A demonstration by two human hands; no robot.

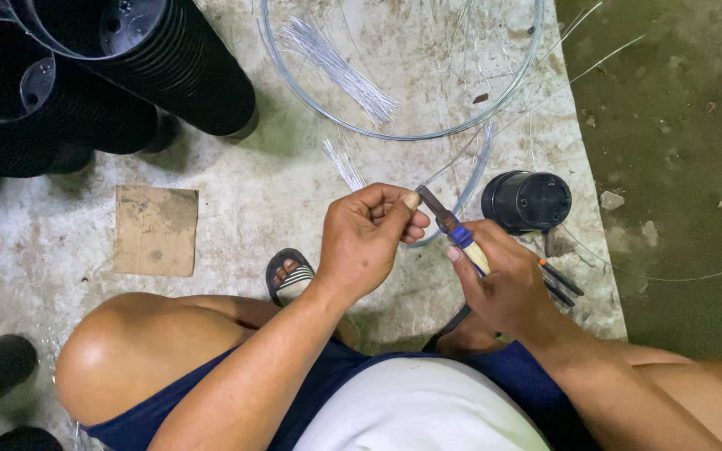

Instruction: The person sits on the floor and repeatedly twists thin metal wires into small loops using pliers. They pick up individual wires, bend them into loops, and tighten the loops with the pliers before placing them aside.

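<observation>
Two tall stacks of black plastic pots (85,75) lie at the top left on the concrete floor (236,217), their open mouths toward the camera; inside them only the pierced bottoms show. One big hoop of grey wire (394,135) lies at the top centre, and within it a bundle of short cut wires (340,71). One brown piece of cardboard (155,230) lies flat on the floor, left of the hands, below the stacks. One single black pot (526,201) rests upside down, just right of the hands. A few more short wires (344,163) lie just above the left hand.

Left hand (368,238) is closed, its thumb and fingers pinched at the tip of the pliers (461,235); what it pinches is too thin to tell. Right hand (503,284) has its grip closed around the pale and blue handle of the pliers, held between both hands above the floor. Another dark tool (563,284) lies beside the right hand. One sandalled foot (290,276) shows under the left wrist.
</observation>
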